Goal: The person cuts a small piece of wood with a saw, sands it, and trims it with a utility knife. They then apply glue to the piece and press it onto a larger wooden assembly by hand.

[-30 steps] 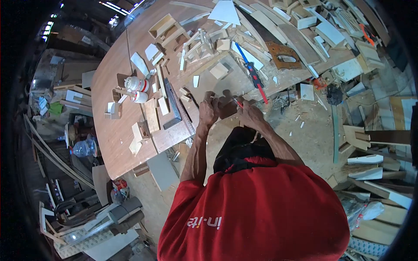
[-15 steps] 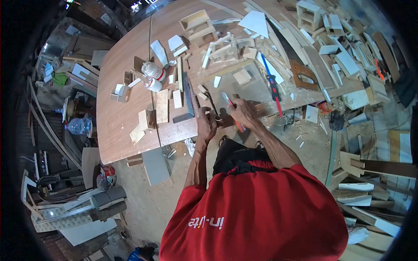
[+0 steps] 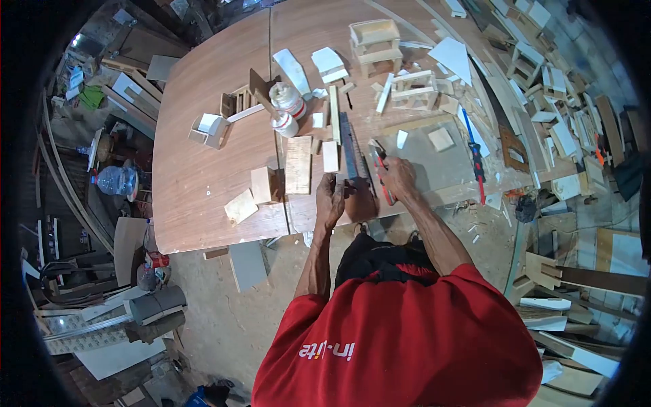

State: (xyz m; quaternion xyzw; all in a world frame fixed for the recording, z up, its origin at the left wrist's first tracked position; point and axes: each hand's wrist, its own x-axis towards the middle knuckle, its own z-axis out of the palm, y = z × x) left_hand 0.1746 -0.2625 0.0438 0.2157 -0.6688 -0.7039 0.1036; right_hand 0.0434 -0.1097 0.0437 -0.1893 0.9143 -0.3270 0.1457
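Note:
My right hand (image 3: 399,178) is wrapped round a pair of red-handled pliers (image 3: 381,163), their metal jaws pointing away from me over the table. My left hand (image 3: 329,198) is closed, with thumb and fingertips together; whatever it pinches is too small to make out. It overlaps the near end of a dark metal square (image 3: 349,146), whose blade runs away from me. Just beyond the left hand lies a small white-faced block (image 3: 330,157). Right of the pliers, a grey board (image 3: 424,156) carries a small pale block (image 3: 441,140) and a white chip (image 3: 401,139).
White glue bottles (image 3: 287,100) stand left of centre among wood offcuts. Small wooden frames (image 3: 415,89) sit farther back. To the right lie a blue-and-red screwdriver-like tool (image 3: 476,157) and a handsaw (image 3: 514,149). Scrap wood is heaped along the right side.
The view has shifted, so the table things appear farther right. Relative to the table, my left hand has moved left onto the square's near end. My right hand still holds the pliers.

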